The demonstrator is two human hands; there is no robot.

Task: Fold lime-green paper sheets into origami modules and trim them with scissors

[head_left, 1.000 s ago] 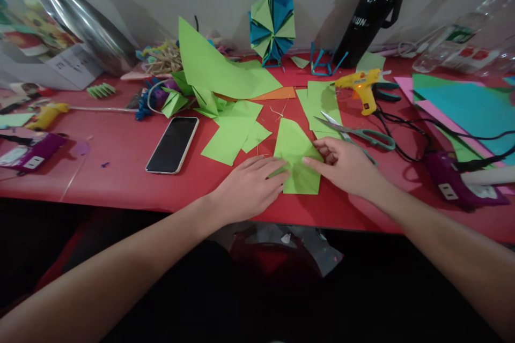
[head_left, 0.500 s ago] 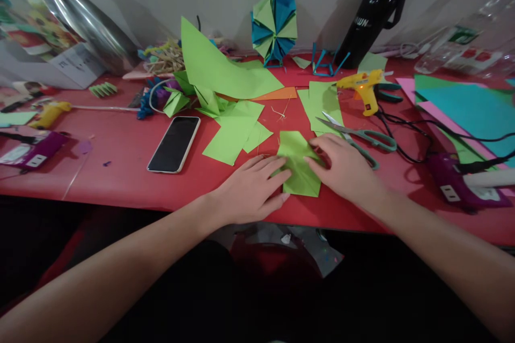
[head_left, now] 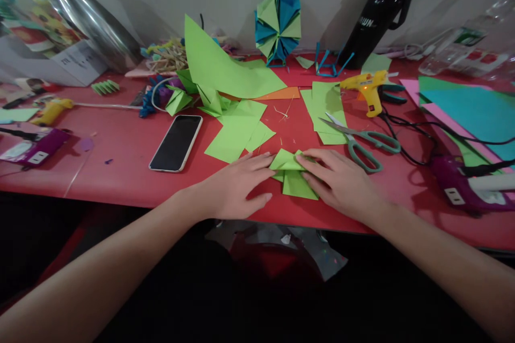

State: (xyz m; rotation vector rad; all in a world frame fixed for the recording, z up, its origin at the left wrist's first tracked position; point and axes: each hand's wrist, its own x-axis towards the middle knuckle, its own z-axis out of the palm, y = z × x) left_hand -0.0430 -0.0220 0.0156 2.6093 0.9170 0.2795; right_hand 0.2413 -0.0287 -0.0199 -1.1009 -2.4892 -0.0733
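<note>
Paper (head_left: 296, 182) under my fingers, right of the phone (head_left: 176, 143)

The paper is green and folded over on itself, a raised fold along its far part and a flatter flap toward me. It lies on the red table (head_left: 120, 171) to the right of the phone and a little nearer to me. My left hand (head_left: 231, 188), between the phone and the paper, is loosely spread: its fingertips reach the paper's left edge while the thumb stands apart, so I have nothing clamped there. My right hand (head_left: 341, 181), on the side away from the phone, has its fingers curled on the raised fold and its thumb lower down by the flap; I cannot tell whether they pinch the paper.

Just right of the phone lie overlapping green pieces (head_left: 235, 128). Beyond the phone and to its right, a large green sheet (head_left: 229, 72) curls upward, and farther back stands a blue and green paper wheel (head_left: 278, 27). Well to the right of the phone are the scissors (head_left: 351, 132), blades slightly parted, and a yellow glue gun (head_left: 367, 88). Left of the phone, well apart, sits a purple power strip (head_left: 36, 150).
</note>
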